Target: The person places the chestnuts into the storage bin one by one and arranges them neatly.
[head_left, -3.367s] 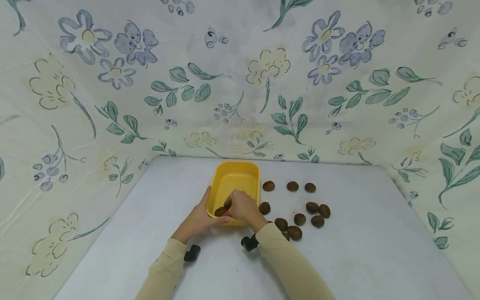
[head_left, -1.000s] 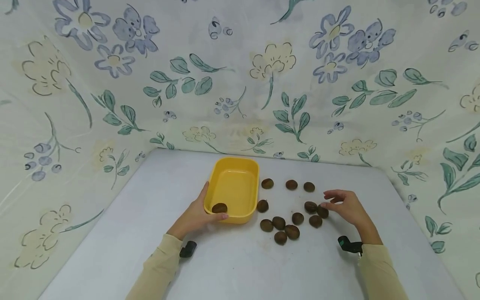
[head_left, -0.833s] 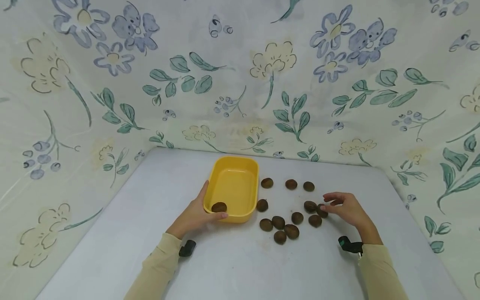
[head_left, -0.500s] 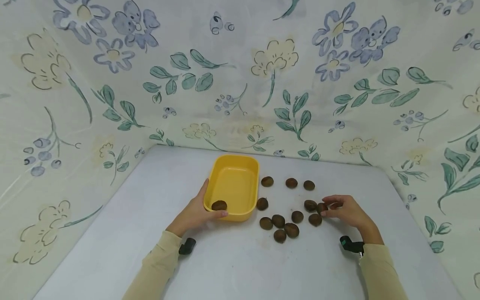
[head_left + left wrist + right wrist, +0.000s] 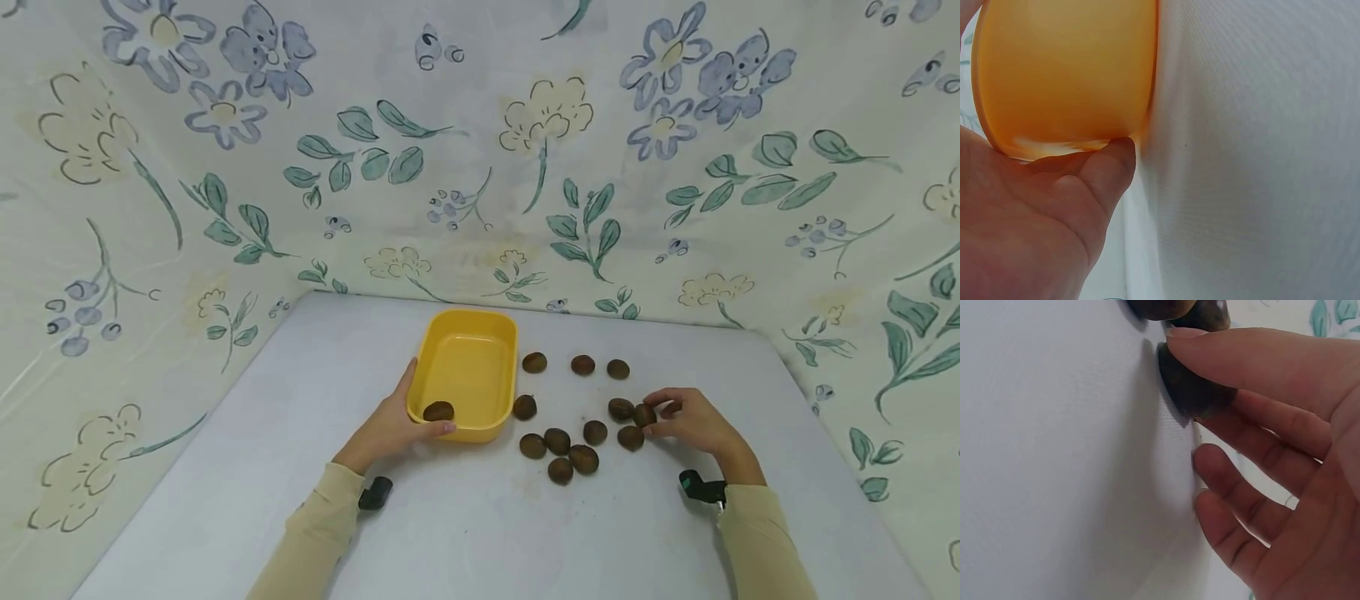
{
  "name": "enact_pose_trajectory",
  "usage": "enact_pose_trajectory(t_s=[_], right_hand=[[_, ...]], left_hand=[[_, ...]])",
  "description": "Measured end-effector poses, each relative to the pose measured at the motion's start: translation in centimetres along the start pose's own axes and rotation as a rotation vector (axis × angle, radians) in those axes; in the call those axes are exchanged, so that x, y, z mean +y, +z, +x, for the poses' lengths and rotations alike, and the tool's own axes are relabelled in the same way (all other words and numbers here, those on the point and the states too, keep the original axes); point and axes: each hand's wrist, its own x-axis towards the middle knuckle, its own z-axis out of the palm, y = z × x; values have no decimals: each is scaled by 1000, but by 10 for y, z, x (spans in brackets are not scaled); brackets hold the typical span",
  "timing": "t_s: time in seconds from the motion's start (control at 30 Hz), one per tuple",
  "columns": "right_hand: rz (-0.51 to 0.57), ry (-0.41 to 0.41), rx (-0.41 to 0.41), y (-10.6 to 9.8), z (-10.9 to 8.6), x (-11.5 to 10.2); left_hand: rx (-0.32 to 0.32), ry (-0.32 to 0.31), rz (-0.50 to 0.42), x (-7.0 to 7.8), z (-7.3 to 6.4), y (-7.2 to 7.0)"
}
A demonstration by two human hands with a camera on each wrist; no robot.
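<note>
My left hand point(image 5: 386, 429) grips the near left corner of a yellow plastic tub point(image 5: 487, 429), its thumb along the front rim. In the left wrist view the fingers bear on the outside wall of the tub point(image 5: 1072, 75). One brown chestnut point(image 5: 438, 411) lies inside the tub near that thumb. At the right, my right hand point(image 5: 693, 425) pinches a chestnut point(image 5: 644, 416) between thumb and fingers, right by two others. The right wrist view shows this chestnut point(image 5: 1194, 387) on the white surface, partly hidden by the thumb, with the other fingers loosely bent.
Several more chestnuts point(image 5: 583, 459) lie scattered between the tub and my right hand. Three of them sit farther back, one being the middle chestnut point(image 5: 582, 365). A flower-patterned cloth point(image 5: 480, 192) rises behind and beside the white table point(image 5: 480, 542).
My right hand has left the tub, leaving a chestnut inside, and moved right to the chestnut cluster. Its thumb and fingers have closed on one chestnut. My left hand keeps holding the tub.
</note>
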Motion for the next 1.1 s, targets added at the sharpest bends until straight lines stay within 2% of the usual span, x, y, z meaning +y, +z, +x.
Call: enact_pose_trajectory(t_s=[0.33,0.5,0.7,1.1], right_hand=[[-21,21,69,1,0,-3],[41,15,118,-3,1,-3],[96,-33,175,-4,1,-8],[214,-83,226,3,-2,-33]], left_hand=[[-5,2,-27,-1,1,1],[1,-6,-2,-2,1,1],[3,3,-4,0,0,0],[4,3,-7,-3,1,1]])
